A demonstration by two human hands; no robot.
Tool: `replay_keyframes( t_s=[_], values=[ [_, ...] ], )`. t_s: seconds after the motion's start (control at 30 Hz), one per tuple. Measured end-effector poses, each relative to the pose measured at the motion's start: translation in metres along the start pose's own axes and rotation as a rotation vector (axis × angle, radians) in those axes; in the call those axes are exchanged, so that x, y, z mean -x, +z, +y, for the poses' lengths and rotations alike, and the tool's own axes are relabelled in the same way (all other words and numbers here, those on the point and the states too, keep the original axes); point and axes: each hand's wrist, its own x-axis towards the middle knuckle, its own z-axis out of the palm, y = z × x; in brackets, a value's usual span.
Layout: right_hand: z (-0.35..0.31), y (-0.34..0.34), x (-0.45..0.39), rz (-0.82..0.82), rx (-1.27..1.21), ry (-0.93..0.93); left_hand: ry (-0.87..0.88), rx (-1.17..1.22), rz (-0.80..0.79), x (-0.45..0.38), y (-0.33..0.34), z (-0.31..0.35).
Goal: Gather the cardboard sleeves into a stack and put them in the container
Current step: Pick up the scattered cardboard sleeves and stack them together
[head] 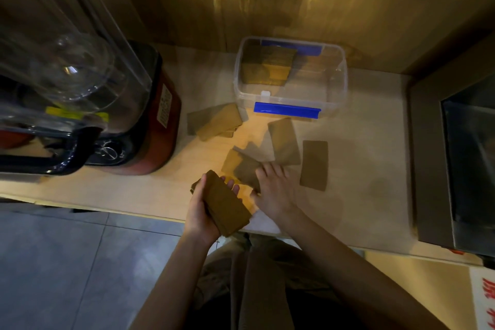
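The left hand (201, 209) grips a stack of cardboard sleeves (227, 206) over the tabletop's (361, 209) near edge. The right hand (273, 190) presses flat, fingers spread, on a loose sleeve (245, 169). The clear container (290, 78) sits farther back, some sleeves inside.

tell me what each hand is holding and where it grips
The left hand holds a stack of sleeves by its long edges. The right hand presses on a loose sleeve on the counter, at its near end; not lifted.
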Motion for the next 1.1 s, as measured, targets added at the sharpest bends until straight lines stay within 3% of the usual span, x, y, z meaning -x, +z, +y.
replay_keyframes(
  t_s=[0.27, 0.6, 0.87, 1.0, 1.1],
  values=[
    [0.006, 0.000, -0.001, -0.020, -0.038, -0.023, 0.007, 0.009, -0.012, -0.003, 0.001, 0.002],
    [0.011, -0.002, 0.011, -0.028, -0.167, 0.083, -0.008, -0.029, -0.032, -0.003, 0.009, 0.001],
    [0.015, -0.040, 0.034, 0.141, -0.795, 0.405, -0.040, -0.058, -0.052, -0.007, 0.022, -0.002],
    [0.007, -0.066, 0.040, 0.181, -1.002, 0.386, -0.039, -0.082, -0.173, -0.008, 0.038, -0.006],
    [0.000, -0.071, 0.047, 0.207, -0.954, 0.326, -0.027, -0.132, -0.285, -0.008, 0.051, -0.010]
  ],
)
